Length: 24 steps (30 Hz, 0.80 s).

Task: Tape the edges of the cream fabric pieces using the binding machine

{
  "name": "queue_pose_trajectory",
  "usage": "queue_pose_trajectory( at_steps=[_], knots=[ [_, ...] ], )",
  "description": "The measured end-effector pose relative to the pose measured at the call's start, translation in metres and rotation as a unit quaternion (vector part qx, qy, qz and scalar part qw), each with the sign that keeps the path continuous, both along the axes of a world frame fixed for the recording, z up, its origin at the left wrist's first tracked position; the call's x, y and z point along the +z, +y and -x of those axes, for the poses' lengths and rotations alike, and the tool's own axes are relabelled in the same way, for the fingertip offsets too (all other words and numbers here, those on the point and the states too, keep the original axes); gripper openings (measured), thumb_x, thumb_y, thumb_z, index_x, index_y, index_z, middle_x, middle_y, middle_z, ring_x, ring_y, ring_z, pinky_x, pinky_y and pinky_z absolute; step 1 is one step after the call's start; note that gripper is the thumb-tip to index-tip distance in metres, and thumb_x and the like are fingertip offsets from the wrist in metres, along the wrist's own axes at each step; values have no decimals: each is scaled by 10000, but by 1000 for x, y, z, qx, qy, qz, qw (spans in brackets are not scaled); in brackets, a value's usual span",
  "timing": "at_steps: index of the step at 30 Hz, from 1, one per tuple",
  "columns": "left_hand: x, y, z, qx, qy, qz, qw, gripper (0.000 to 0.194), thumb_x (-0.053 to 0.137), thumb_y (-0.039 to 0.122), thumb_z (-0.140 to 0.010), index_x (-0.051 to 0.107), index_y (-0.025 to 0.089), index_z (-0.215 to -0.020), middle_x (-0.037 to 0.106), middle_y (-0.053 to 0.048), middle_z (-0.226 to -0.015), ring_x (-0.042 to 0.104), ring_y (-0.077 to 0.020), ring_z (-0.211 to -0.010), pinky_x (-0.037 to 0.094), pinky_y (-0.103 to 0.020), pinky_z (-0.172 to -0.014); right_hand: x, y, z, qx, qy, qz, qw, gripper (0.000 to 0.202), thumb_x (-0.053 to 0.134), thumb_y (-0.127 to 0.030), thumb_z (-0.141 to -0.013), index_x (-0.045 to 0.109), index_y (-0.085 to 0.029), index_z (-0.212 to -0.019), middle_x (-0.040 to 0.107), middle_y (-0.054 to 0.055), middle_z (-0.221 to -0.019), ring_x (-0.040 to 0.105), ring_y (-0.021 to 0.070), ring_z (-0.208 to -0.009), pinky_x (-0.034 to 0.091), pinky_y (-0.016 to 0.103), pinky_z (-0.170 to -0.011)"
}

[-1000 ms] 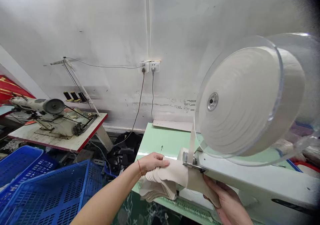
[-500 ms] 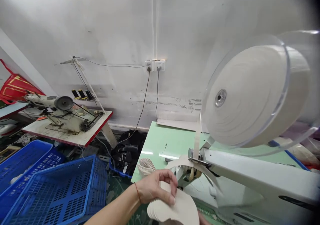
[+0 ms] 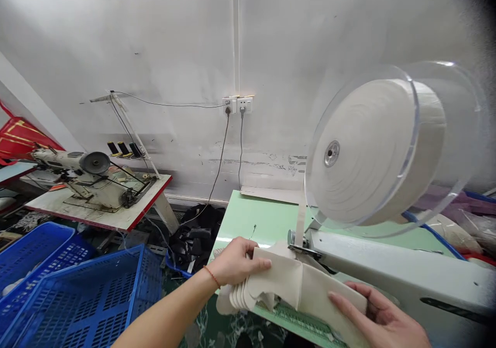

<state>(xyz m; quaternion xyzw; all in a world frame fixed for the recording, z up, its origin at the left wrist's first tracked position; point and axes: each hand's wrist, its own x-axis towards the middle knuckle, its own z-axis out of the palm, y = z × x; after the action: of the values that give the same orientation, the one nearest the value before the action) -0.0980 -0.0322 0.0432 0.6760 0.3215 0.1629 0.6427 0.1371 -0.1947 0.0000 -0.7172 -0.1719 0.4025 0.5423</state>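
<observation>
Cream curved pieces of sheet material are spread between my hands in front of the white machine. My left hand grips their upper left part, thumb on top, with several layered edges fanned out below it. At the right end, my right hand pinches the cream material between thumb and fingers. A cream strip runs down from a big roll in a clear disc holder to the metal guide just behind the pieces.
The machine stands on a green table. At left are blue crates and another sewing machine on a red-edged table. Black material lies on the floor between. Plastic bags are at the right.
My right hand, mostly hidden before, has come into view holding the right end. My left hand has shifted slightly up and left, and the cream pieces are now stretched out sideways. The view has shifted a little.
</observation>
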Motion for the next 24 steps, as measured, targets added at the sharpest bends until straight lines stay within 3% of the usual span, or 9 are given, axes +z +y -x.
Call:
queue_pose_trajectory(
  at_steps=[4,8,14,19,21,24],
  knots=[
    [-26,19,-15,9,-32,117,993,523,803,574,-524,547,134,-643,533,14,-609,492,-111,-578,380,-236,-549,5,28,4,-65,132,-53,988,660,915,-409,-375,708,-177,-957,755,66,-993,661,295,-985,587,235,-671],
    [-40,24,-19,-2,-61,195,979,545,851,537,-466,593,118,-701,599,-9,-664,543,-123,-611,417,-250,-594,0,38,7,-100,186,-45,976,686,922,-418,-370,714,-200,-986,749,42,-1039,634,284,-1042,578,197,-606],
    [-51,39,-29,3,-52,240,970,567,877,517,-433,641,98,-735,622,-20,-645,550,-124,-585,418,-263,-598,-22,48,-8,-118,185,-77,973,636,918,-342,-417,706,-190,-998,758,42,-959,667,251,-841,566,230,-539],
    [-64,48,-41,17,-54,254,965,591,868,556,-416,638,92,-700,589,-3,-571,495,-101,-521,363,-248,-551,-21,59,-7,-129,222,-119,959,434,913,-211,-363,698,-147,-734,714,29,-633,612,190,-555,527,249,-445],
    [-69,39,-39,26,-62,251,966,598,806,643,-477,613,103,-645,556,8,-533,457,-89,-488,328,-240,-525,-26,55,1,-131,241,-126,953,362,909,-258,-420,695,-160,-694,707,29,-609,615,183,-540,549,263,-486],
    [-73,13,-25,20,-95,246,964,627,705,729,-561,547,122,-552,515,8,-504,445,-87,-498,332,-236,-538,-51,37,24,-96,264,-137,950,367,823,-525,-571,714,-202,-708,730,47,-654,667,197,-607,577,296,-599]
  ],
)
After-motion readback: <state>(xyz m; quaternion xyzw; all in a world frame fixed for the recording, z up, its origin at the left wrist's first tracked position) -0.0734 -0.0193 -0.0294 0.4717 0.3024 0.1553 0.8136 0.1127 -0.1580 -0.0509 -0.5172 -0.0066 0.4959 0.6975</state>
